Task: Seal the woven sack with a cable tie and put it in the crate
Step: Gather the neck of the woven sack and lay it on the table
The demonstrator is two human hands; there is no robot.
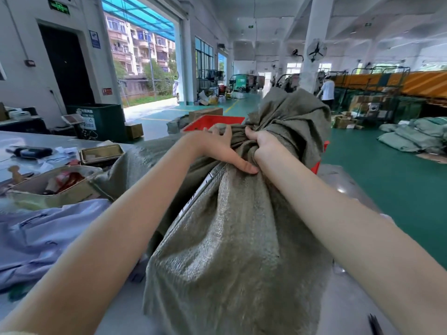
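A grey-green woven sack (232, 238) lies full on the table in front of me, its neck gathered away from me. My right hand (263, 146) is clenched around the bunched neck. My left hand (217, 146) lies on the sack just left of the neck, fingers spread, thumb pressed against the fabric. The loose mouth of the sack (295, 117) flares up beyond my right fist. A red crate (212, 122) stands behind the sack, mostly hidden by it. I see no cable tie on the neck.
To the left on the table lie a pale blue garment (41, 235), an open cardboard box (48, 187) of odds and ends and a metal tin (101, 153). A black cable tie end (375, 325) shows at bottom right. Green floor and more sacks (411, 136) lie to the right.
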